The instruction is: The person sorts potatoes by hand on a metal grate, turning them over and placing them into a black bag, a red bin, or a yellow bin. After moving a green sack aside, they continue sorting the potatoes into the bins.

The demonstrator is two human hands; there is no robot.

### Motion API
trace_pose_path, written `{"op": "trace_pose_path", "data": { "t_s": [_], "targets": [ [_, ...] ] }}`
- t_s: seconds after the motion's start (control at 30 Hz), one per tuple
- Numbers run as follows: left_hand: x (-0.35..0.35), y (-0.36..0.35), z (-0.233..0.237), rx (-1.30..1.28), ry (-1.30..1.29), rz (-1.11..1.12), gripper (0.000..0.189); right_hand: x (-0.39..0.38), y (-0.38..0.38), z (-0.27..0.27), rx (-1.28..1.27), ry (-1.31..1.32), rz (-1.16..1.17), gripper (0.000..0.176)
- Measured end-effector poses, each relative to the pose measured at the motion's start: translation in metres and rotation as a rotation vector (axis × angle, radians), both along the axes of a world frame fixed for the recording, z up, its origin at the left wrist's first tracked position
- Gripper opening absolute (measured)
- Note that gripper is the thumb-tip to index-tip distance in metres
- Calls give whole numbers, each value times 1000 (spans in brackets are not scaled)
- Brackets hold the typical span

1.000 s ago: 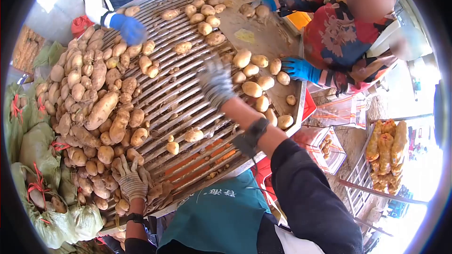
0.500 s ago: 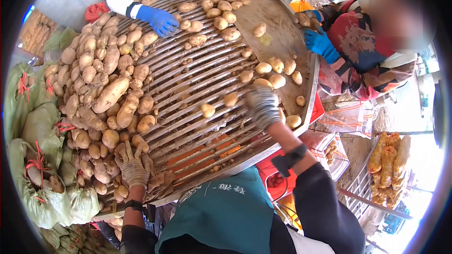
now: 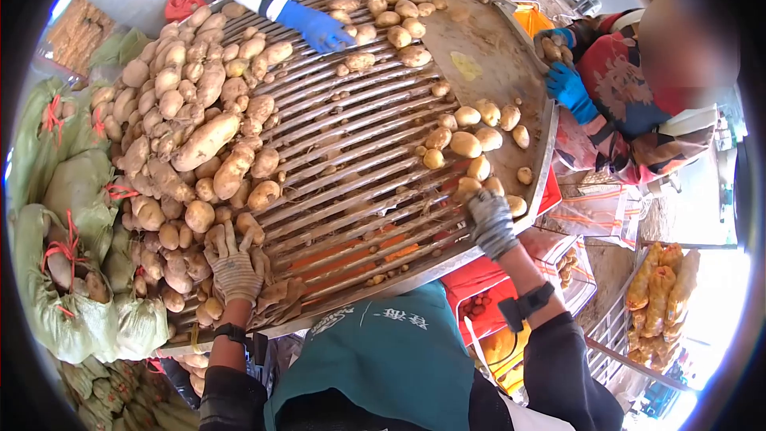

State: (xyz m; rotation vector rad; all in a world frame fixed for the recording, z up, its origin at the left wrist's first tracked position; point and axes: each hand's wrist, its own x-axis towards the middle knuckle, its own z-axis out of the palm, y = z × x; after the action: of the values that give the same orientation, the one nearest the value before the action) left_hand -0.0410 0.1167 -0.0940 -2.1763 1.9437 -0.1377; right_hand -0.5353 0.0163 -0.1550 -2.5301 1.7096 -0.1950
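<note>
The left hand (image 3: 235,273) rests open, fingers spread, on the near edge of the big potato pile (image 3: 199,144). The right hand (image 3: 490,219) has its fingers at the loose potatoes (image 3: 465,144) near the right rim; whether it grips one is unclear. The pile covers the left of the slatted metal surface (image 3: 343,168). Green sacks (image 3: 76,183) stand beside it, and a red crate (image 3: 476,303) sits below the right rim. Two co-workers' blue gloves (image 3: 570,89) also show. Around fourteen potatoes lie by the right hand; the pile is too crowded to count.
</note>
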Motion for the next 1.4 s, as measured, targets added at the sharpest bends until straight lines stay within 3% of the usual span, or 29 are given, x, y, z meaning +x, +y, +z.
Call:
{"op": "trace_pose_path", "data": {
  "t_s": [0.03, 0.07, 0.13, 0.2, 0.27, 0.33, 0.4, 0.47, 0.6, 0.67, 0.73, 0.8, 0.87, 0.93, 1.0, 1.07, 1.1, 1.17, 1.2, 1.27, 1.33, 1.4],
  "targets": [
    [-1, 0, 0, -3, 8, -6, 44, 6, -16, 30, -117, -43, 63, 24],
    [-5, 0, -1, -2, 9, 1, 44, 3, -31, 16, -58, 85, -9, 28],
    [-5, 1, 4, 19, 87, 41, 44, 25, -58, 47, -18, 150, -167, 32],
    [4, 3, -1, 7, 47, 48, 45, 30, -81, 35, -229, -23, -147, 35],
    [6, 3, -7, -13, 50, -1, 46, 58, -84, 34, -111, 24, -134, 40],
    [7, 2, -7, -48, 36, -12, 45, 80, -81, 30, -143, 56, 45, 45],
    [6, 3, -4, 5, 86, 2, 44, 86, -91, 4, -27, 181, -88, 47],
    [6, 4, -3, 19, 81, -1, 44, 81, -94, -7, -141, 243, -36, 45],
    [6, 2, -6, 33, 73, 20, 43, 75, -112, -1, -36, 268, 5, 43],
    [7, 3, -7, -28, 103, -23, 42, 73, -114, -6, -7, 191, -38, 41],
    [6, 3, -7, -43, 101, -50, 43, 61, -113, -1, -181, -9, -43, 36],
    [5, 4, -7, -49, 76, -21, 44, 38, -116, 11, -142, -198, -272, 35],
    [2, 3, -4, -59, 77, -45, 43, -1, -114, 19, -83, -546, -490, 34],
    [3, 3, -4, -79, 60, -49, 43, -22, -82, 56, -133, -769, -515, 40],
    [0, 3, 0, -56, 83, -52, 44, -56, -41, 50, -9, -999, -572, 40],
    [0, 4, 3, -67, 88, -81, 44, -59, 24, 70, 223, -1154, -828, 40],
    [0, 4, 1, -86, 65, -99, 43, -68, 59, 59, 299, -1223, -917, 43],
    [-1, 5, -7, -121, 85, -88, 42, -78, 143, 27, 377, -1443, -840, 45],
    [3, 6, -9, -155, 105, -92, 42, -65, 173, 25, 406, -1297, -1137, 40],
    [10, 7, -14, -161, 95, -121, 43, -70, 249, -38, 319, -1438, -1281, 35],
    [7, 6, -8, -127, 118, -114, 45, -91, 319, -105, 514, -1333, -1454, 41],
    [12, 7, -12, -144, 130, -156, 46, -105, 342, -135, 503, -1103, -1445, 43]
  ]
}}
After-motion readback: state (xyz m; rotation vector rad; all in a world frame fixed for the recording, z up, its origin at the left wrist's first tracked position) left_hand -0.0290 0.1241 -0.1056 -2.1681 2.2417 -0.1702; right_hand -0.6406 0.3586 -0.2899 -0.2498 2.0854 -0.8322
